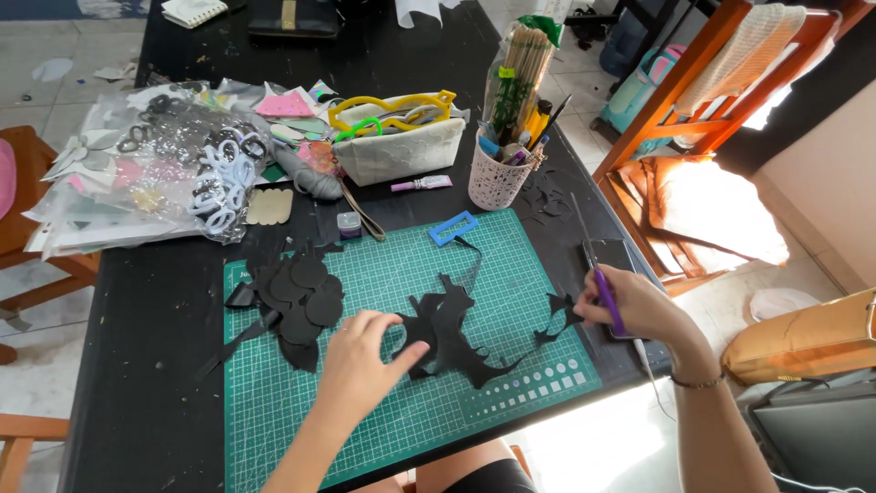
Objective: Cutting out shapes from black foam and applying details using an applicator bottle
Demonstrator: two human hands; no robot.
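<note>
Black cut-out paper shape (pixel 452 333), jagged in outline, lies flat at the centre of the green gridded cutting mat (pixel 383 415). I see my left hand (pixel 360 361) at its 9 o'clock, fingers pressed down on its edge. My right hand (pixel 634 306), at 3 o'clock, has its fingers closed around a purple-handled craft knife (pixel 604 297). Black paper discs (pixel 301 301) are piled at 10 o'clock. A white perforated pen cup (pixel 497 178) stands at 1 o'clock, far side.
</note>
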